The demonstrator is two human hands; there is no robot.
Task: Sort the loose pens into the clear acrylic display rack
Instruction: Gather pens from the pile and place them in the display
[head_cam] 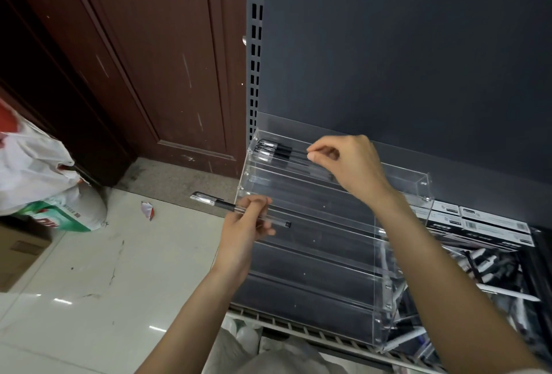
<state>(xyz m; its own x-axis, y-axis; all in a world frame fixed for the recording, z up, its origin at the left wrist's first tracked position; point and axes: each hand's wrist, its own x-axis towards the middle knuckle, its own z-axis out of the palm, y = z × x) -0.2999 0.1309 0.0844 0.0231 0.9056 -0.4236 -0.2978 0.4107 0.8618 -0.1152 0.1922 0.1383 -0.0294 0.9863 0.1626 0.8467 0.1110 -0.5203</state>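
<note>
The clear acrylic display rack [313, 257] stands stepped on a shelf against a dark back panel. Its top tier holds a few clear pens with black grips [273, 151], lying side by side. My right hand [349, 164] is over that top tier and pinches the right end of one of those pens between thumb and fingers. My left hand [246, 224] hovers at the rack's left edge, gripping a clear pen with a black grip and silver cap [213, 202] held level. The lower tiers look bare.
Right of the rack lie several loose pens [490, 272] in a dark bin, with white pen boxes [478, 221] behind. A slotted shelf upright [255, 45] rises beside a brown door [134, 60]. Plastic bags [38, 176] and a paper scrap [148, 209] sit on the tiled floor.
</note>
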